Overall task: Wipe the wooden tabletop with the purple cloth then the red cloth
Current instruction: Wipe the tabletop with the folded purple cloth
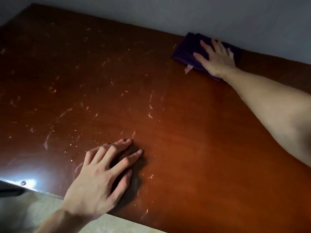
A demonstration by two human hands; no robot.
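Observation:
The reddish-brown wooden tabletop (pixel 185 140) fills most of the view. Pale streaks and crumbs cover its left and middle parts; the right part looks smooth. A folded purple cloth (pixel 186 49) lies at the far right, against the wall. My right hand (pixel 217 59) presses flat on the purple cloth with fingers spread. A small pale scrap (pixel 187 69) lies at the cloth's near edge. My left hand (pixel 102 179) rests on the tabletop near the front edge, fingers apart and holding nothing. No red cloth is in view.
A grey-white wall (pixel 185 14) runs along the table's far edge. The table's front edge (pixel 117 216) crosses the lower left, with a pale patterned floor (pixel 50 209) below it. A bright glare (pixel 32 181) sits at the front left edge.

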